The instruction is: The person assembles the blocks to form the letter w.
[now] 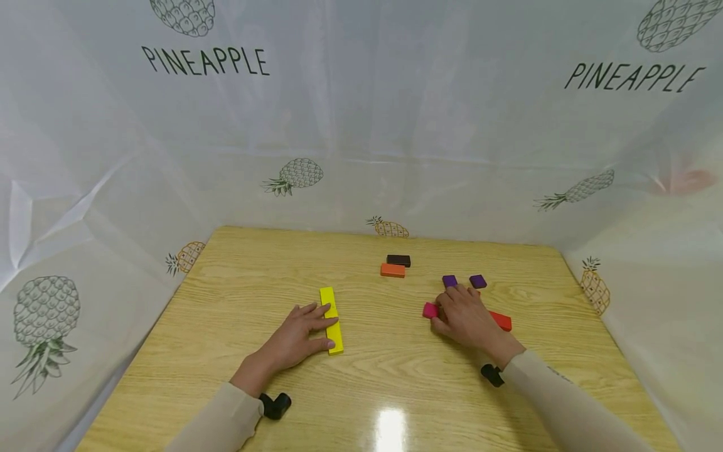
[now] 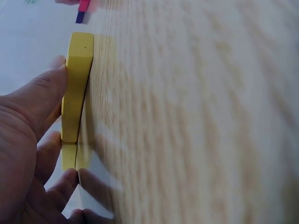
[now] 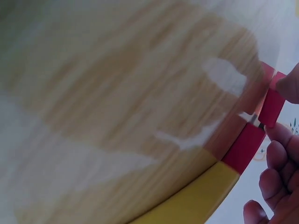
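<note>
Two yellow blocks [image 1: 336,340] lie end to end as a strip on the wooden table. My left hand [image 1: 296,336] rests along the strip's left side, its thumb and fairly straight fingertips on the near and middle parts. A seam between the yellow blocks [image 2: 77,93] shows in the left wrist view. On the right, my right hand [image 1: 465,314] pinches a pink block [image 1: 430,311] between thumb and fingertip. The right wrist view has this block [image 3: 272,105] beside another red block [image 3: 244,148], with a yellow block [image 3: 191,198] touching that one. A red block [image 1: 501,321] pokes out behind the hand.
Two purple blocks [image 1: 477,281] lie just beyond the right hand. Farther back, an orange block [image 1: 392,270] sits in front of a black block [image 1: 398,260]. A white pineapple-print sheet [image 1: 361,125] surrounds the table [image 1: 271,263] at the back and sides.
</note>
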### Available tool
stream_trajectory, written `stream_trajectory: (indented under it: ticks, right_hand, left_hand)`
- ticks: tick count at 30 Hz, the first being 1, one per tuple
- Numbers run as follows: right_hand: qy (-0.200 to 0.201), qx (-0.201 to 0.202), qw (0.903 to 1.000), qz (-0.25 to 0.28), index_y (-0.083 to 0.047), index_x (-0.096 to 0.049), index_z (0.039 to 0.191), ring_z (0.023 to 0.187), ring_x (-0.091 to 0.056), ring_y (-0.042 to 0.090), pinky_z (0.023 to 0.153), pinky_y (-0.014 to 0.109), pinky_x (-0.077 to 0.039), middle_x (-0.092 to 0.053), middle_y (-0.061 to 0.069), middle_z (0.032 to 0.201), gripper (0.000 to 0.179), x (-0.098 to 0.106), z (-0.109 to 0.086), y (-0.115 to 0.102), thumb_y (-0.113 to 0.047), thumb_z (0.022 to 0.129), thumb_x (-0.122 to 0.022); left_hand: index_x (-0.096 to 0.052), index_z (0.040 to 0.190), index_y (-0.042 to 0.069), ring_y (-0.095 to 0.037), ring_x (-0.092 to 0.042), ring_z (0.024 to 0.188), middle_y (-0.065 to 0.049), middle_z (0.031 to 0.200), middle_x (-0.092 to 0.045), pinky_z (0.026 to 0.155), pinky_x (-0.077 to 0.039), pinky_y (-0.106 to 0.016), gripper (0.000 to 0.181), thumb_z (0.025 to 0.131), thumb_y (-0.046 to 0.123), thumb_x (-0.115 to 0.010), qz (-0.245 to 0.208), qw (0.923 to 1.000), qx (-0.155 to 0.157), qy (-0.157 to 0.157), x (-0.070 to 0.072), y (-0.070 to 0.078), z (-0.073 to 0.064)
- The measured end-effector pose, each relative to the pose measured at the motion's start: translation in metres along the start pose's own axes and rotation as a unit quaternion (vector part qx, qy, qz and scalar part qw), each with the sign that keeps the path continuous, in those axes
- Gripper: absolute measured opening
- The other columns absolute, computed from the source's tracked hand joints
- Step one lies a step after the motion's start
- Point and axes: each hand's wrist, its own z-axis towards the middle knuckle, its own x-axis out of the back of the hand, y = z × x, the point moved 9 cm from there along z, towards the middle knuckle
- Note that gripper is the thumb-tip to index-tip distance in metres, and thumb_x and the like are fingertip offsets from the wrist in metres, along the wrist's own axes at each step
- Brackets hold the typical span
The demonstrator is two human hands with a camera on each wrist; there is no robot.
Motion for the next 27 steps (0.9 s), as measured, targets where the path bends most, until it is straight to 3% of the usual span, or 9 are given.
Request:
stream_trajectory:
  ticks: [9,17,27]
  right_hand:
    - [-0.007,0.018,0.9998,-0.004,-0.008,-0.068,0.1,0.087,-0.048,0.023,0.075,0.037,-0.038,-0.06,0.002,0.094,0.028,-0.001,0.006,-0.025,-0.033,0.091,-0.076]
    - [-0.027,0.045,0.9985,0.017,-0.01,-0.068,0.102,0.091,-0.05,0.022,0.08,0.037,-0.04,-0.061,0.002,0.097,0.029,-0.003,0.012,-0.061,-0.037,0.094,-0.074]
    - [-0.006,0.102,0.9947,0.012,-0.013,-0.067,0.098,0.086,-0.047,0.019,0.078,0.033,-0.037,-0.058,-0.002,0.092,0.026,0.005,0.026,-0.108,-0.039,0.094,-0.072]
  left_hand:
    - [-0.061,0.151,0.019,-0.041,-0.025,0.16,-0.007,0.169,-0.039,0.131,-0.006,-0.066,0.057,0.1,0.043,-0.072,0.003,1.0,0.001,-0.005,-0.001,0.0,0.001]
    - [-0.061,0.15,0.017,-0.043,-0.026,0.16,-0.009,0.168,-0.04,0.13,-0.005,-0.068,0.057,0.1,0.042,-0.072,-0.006,1.0,0.001,-0.004,0.0,0.003,0.0]
    - [-0.062,0.15,0.02,-0.04,-0.025,0.16,-0.005,0.169,-0.04,0.131,-0.005,-0.065,0.056,0.099,0.039,-0.074,-0.005,0.9998,0.016,-0.006,0.001,0.003,0.0]
